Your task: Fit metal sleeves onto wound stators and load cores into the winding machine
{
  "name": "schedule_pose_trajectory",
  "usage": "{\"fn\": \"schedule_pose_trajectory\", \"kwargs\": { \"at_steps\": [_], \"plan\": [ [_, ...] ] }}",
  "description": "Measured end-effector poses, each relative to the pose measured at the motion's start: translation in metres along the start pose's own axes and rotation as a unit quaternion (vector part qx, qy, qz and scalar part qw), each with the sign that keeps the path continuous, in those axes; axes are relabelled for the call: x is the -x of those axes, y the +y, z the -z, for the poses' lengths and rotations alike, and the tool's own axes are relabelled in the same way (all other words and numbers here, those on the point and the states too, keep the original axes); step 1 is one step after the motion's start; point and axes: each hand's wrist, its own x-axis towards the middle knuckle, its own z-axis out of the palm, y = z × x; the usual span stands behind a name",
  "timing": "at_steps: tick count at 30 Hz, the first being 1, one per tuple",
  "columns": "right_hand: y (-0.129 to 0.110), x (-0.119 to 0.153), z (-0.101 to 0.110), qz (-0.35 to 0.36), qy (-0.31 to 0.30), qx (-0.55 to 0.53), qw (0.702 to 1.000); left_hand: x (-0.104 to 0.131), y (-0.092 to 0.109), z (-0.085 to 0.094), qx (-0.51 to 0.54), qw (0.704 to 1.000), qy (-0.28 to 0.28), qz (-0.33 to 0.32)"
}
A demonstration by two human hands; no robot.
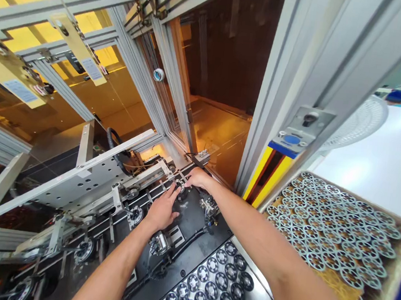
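Observation:
A small round slotted metal part [182, 187] sits on the machine's dark bed, near its far end. My left hand [161, 211] reaches to it from the left, fingers stretched forward with their tips at its edge and the thumb spread away. On the other side, my right hand [198, 178] has its fingers bent down and closed at the part's right edge; the fingertips are partly hidden. A similar round part [135, 215] rests in the row of holders left of my left hand, and another round part [84, 249] lies farther down that row.
Several black-rimmed rings [211, 290] stand in rows on a metal tray in front. At the right, a cardboard box [398, 266] holds stacked metal rings [336, 226]. An aluminium frame post [286, 82] rises beside my right arm. A cylinder fitting [162, 243] and cables lie below my left hand.

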Motion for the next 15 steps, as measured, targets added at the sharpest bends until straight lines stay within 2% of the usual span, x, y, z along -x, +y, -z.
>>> {"fn": "schedule_pose_trajectory", "kwargs": {
  "at_steps": [3,5,7,9,11,12,14,15],
  "plan": [
    [-0.011,0.008,0.012,0.027,0.024,0.008,0.999,0.0,0.0,0.001,-0.005,1.0,-0.012,0.007],
    [-0.021,0.024,0.025,0.065,0.052,0.004,0.997,-0.002,0.0,0.004,-0.005,1.0,-0.02,0.008],
    [-0.029,0.056,0.037,0.121,0.09,-0.01,0.988,-0.003,0.001,0.012,0.004,1.0,-0.025,0.002],
    [-0.027,0.101,0.043,0.181,0.132,-0.026,0.974,0.001,0.002,0.023,0.022,1.0,-0.015,-0.008],
    [-0.007,0.154,0.039,0.217,0.177,-0.036,0.959,0.018,0.005,0.037,0.047,0.999,0.025,-0.008],
    [0.01,0.18,0.034,0.225,0.203,-0.037,0.952,0.032,0.007,0.043,0.06,0.997,0.056,-0.001],
    [0.062,0.227,0.015,0.226,0.268,-0.03,0.936,0.076,0.01,0.048,0.088,0.988,0.124,0.027],
    [0.094,0.245,0.003,0.235,0.324,-0.003,0.916,0.103,0.012,0.045,0.101,0.982,0.151,0.045]
  ]
}}
